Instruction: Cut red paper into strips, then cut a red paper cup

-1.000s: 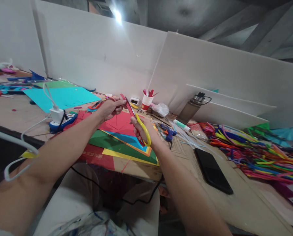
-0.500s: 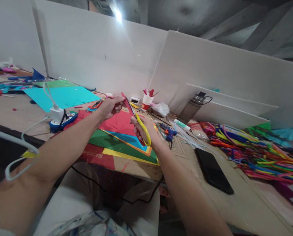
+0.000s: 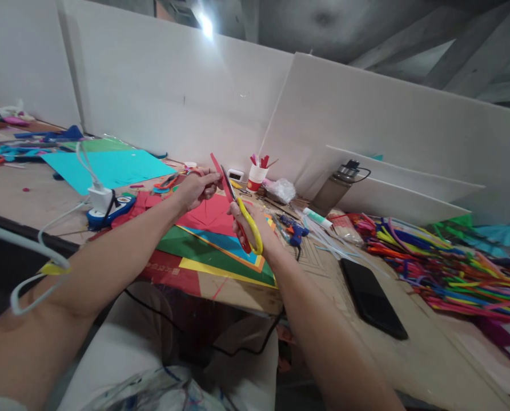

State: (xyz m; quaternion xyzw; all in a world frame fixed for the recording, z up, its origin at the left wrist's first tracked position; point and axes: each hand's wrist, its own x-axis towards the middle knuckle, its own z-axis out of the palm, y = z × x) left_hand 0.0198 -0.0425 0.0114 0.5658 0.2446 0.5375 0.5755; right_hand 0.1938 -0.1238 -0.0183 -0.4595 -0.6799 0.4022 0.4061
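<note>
My left hand [image 3: 202, 190] is closed, pinching a narrow red paper strip [image 3: 217, 165] held slantwise above the table. My right hand [image 3: 247, 220] grips a pair of scissors [image 3: 251, 225] with a yellow and a red handle, its blades pointing up and away from me. The blades are parted and lie along the strip; whether they touch it I cannot tell. Under both hands lies a red paper sheet [image 3: 207, 216], on top of green [image 3: 181, 245], blue, orange and yellow sheets.
A cyan sheet [image 3: 121, 168] and a blue-white power strip [image 3: 111, 212] are to the left. Behind stand a paper cup [image 3: 257, 176] with red sticks and a bottle [image 3: 334, 188]. On the right are a glue gun [image 3: 296, 231], a black phone [image 3: 372, 298] and a pile of coloured pipe cleaners [image 3: 464, 274].
The scissors have opened wider, their handles now farther apart. The red strip has shifted slightly upward, and my left hand has moved a little to the right.
</note>
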